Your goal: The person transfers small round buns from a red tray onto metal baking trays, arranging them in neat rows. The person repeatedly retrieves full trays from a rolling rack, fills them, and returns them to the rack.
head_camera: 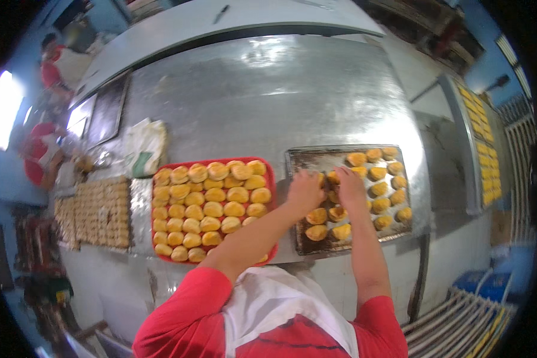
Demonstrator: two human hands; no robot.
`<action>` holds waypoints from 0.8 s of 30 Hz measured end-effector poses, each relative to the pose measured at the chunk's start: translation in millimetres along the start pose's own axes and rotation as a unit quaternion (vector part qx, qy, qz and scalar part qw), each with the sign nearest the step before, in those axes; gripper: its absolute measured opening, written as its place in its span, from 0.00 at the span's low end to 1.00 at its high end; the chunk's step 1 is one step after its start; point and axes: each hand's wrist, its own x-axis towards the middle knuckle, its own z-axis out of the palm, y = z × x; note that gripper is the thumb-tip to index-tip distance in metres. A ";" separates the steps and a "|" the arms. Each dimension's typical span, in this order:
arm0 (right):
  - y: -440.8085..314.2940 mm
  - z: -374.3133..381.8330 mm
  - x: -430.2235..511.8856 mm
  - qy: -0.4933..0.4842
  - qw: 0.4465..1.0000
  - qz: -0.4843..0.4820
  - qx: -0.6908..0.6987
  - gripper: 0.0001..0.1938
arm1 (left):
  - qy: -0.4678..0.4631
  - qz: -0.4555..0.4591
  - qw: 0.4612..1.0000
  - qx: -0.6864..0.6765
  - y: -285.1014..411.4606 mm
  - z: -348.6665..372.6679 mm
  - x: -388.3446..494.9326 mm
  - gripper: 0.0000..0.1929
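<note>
My left hand (pixel 305 192) is over the left part of a dark metal baking tray (pixel 300 247), its fingers at a golden baked pastry (pixel 321 180). Beside it, my right hand (pixel 351 185) reaches down among the pastries, its fingertips at another one (pixel 334 177). Both hands partly hide what they touch, so whether either grips a pastry is unclear. Browned pastries (pixel 378 188) stand in rows on the tray's right side, and a few lie nearer me. Left of the baking tray, a red plastic tray (pixel 272 179) holds many golden pastries (pixel 215 194) in rows, partly behind my left forearm.
A cloth or sack (pixel 147 145) lies on the metal table (pixel 259 112) behind the red tray. Trays of small pale pieces (pixel 103 212) are at the left. A raised tray of yellow pastries (pixel 487 165) is at the right. Two people (pixel 42 154) (pixel 51 67) are at the far left.
</note>
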 end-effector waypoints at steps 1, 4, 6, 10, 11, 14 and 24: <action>1.9 5.0 3.7 -0.019 1.000 0.001 -0.005 0.24 | -0.017 -0.003 0.999 0.032 2.7 3.3 4.2 0.27; 8.6 12.3 10.6 -0.027 0.999 -0.008 -0.023 0.23 | -0.005 -0.042 0.999 -0.011 8.3 7.0 8.6 0.25; 8.1 13.5 12.6 -0.035 0.999 0.007 -0.034 0.22 | 0.015 -0.021 1.000 0.005 9.0 3.2 10.8 0.25; -7.3 3.8 10.4 0.022 1.000 -0.001 0.019 0.21 | 0.066 0.004 0.997 -0.038 -0.7 -17.0 -4.8 0.24; -16.3 -0.3 7.9 0.042 0.999 0.007 0.034 0.21 | 0.105 0.014 0.993 -0.050 -8.9 -25.7 -14.5 0.24; -68.7 2.3 -1.6 0.089 0.990 -0.030 0.108 0.21 | 0.160 0.015 0.984 -0.079 -63.5 -63.0 -63.9 0.24; -294.1 81.1 4.8 0.041 0.968 -0.151 0.195 0.22 | 0.126 -0.090 0.986 0.065 -226.8 -146.9 -162.1 0.27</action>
